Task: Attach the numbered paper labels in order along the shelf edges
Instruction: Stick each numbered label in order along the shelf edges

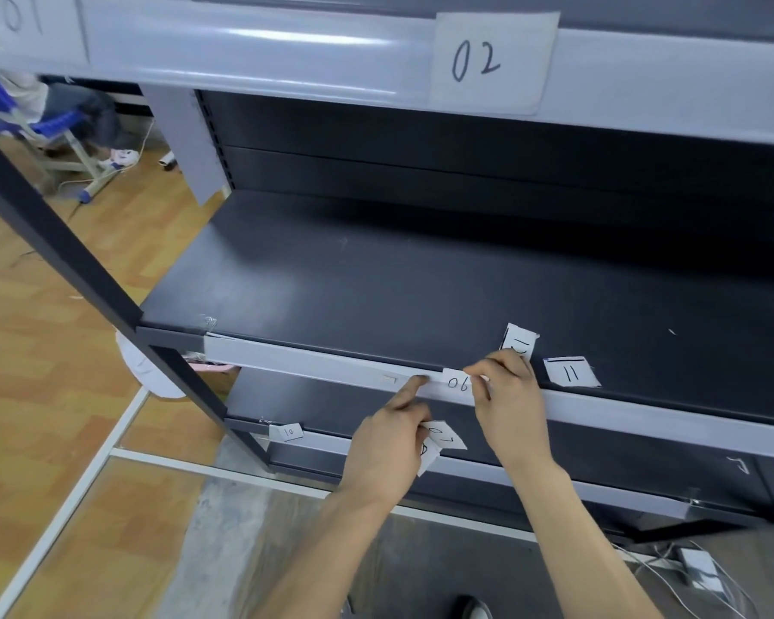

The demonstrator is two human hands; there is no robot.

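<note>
A small paper label marked 06 (457, 382) lies against the grey front edge (313, 360) of the middle shelf. My right hand (508, 397) pinches the label's right end. My left hand (392, 444) presses its forefinger on the edge just left of the label, while its curled fingers hold several loose labels (441, 440), one reading 07. Two more labels lie on the dark shelf top: one marked 11 (570, 373) and another (520, 344) partly hidden behind my right hand. Labels 01 (19, 15) and 02 (488, 60) sit on the top shelf edge; label 10 (289, 432) sits on the lower one.
A dark upright post (86, 270) slants across the left side. Beyond it are a wooden floor and a person's legs by a blue chair (59, 122). White cables and a power adapter (702, 569) lie on the floor at lower right.
</note>
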